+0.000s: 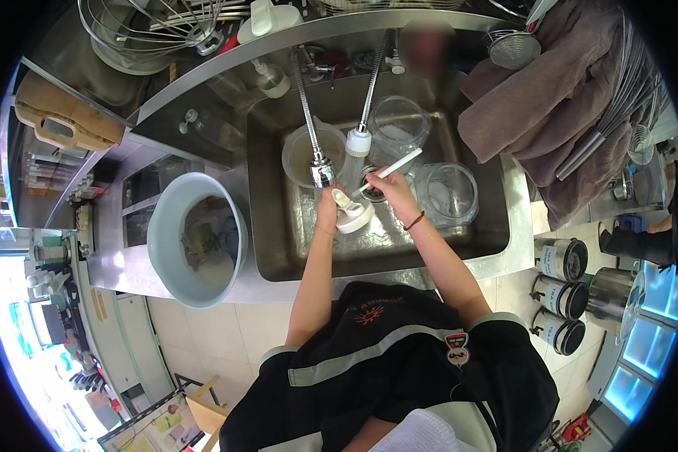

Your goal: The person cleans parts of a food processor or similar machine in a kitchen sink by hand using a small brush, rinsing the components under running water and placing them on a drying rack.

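My left hand (326, 213) holds a white plastic lid (355, 219) with a raised loop or spout on top, low over the stainless steel sink (384, 248). My right hand (396, 195) grips a slim white handle (404, 162), whose lower end points at the lid; I cannot tell what tool it is. Water runs from a white spray head (359, 142) just beyond the hands. Beside it, a chrome tap head (321, 172) hangs above my left hand. A round metal piece (371, 176) shows partly behind my right hand.
Two clear plastic jars (398, 121) (447, 195) and a translucent tub (294, 150) sit in the sink. Left of it stands a pale blue bucket (161, 243) with cloths. Brown towels (520, 107) and whisks (621, 101) lie at the right rim. A soap bottle (272, 82) stands behind.
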{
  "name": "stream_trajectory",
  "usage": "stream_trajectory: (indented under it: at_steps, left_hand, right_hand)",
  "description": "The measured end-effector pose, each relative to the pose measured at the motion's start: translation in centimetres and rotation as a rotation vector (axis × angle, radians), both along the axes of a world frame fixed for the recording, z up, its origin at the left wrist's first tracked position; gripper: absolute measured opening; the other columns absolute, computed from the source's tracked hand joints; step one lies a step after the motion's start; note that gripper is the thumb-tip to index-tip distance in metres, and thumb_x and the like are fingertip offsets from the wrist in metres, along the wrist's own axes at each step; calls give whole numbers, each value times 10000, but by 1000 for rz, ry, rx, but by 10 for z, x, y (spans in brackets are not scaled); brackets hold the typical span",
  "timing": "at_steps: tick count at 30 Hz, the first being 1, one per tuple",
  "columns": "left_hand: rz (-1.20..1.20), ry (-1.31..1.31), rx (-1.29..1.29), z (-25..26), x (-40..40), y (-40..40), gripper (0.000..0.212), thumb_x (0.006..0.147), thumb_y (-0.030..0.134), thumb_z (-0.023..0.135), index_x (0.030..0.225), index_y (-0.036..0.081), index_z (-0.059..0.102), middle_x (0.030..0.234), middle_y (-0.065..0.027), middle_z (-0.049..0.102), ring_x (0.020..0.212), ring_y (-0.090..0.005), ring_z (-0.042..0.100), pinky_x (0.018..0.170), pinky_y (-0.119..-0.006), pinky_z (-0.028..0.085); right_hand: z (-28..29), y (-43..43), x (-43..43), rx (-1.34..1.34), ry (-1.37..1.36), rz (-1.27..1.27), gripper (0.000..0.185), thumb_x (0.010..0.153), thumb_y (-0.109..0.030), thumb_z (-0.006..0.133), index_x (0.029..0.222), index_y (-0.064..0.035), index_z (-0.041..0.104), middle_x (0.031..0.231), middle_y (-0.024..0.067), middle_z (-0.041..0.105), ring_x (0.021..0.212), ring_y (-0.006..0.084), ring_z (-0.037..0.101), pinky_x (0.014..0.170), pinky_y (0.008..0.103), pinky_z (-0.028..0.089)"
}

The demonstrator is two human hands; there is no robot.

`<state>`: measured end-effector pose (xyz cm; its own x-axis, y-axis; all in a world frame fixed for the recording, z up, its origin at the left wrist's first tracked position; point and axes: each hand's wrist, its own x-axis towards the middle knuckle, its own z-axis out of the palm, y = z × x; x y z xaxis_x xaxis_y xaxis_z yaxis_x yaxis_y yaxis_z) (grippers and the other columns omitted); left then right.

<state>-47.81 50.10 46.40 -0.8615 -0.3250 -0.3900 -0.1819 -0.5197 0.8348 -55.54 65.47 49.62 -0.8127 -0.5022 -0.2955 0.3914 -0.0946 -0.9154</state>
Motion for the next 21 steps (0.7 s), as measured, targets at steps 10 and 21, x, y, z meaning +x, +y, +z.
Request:
stream_trajectory:
  at_steps: [10, 21]
  left_hand:
    - [-28, -1, -24, -12, -4, -7, 358, 887, 380, 400, 741, 72, 511, 637, -13, 517, 582, -122, 498, 549, -260, 411]
    - [22, -113, -112, -11, 2, -20, 280, 850, 293, 507, 964, 38, 529, 836, -43, 573, 737, -127, 548, 647, -272, 441]
  right_hand:
    - [-10, -3, 2, -38, 34, 20, 125, 779, -118, 637, 796, -27, 553, 725, 20, 586, 686, 76, 542, 633, 215, 417]
    - [-45, -27, -8, 398, 585, 91, 190, 774, -177, 591, 798, 11, 602, 744, 160, 617, 686, 236, 607, 625, 307, 458]
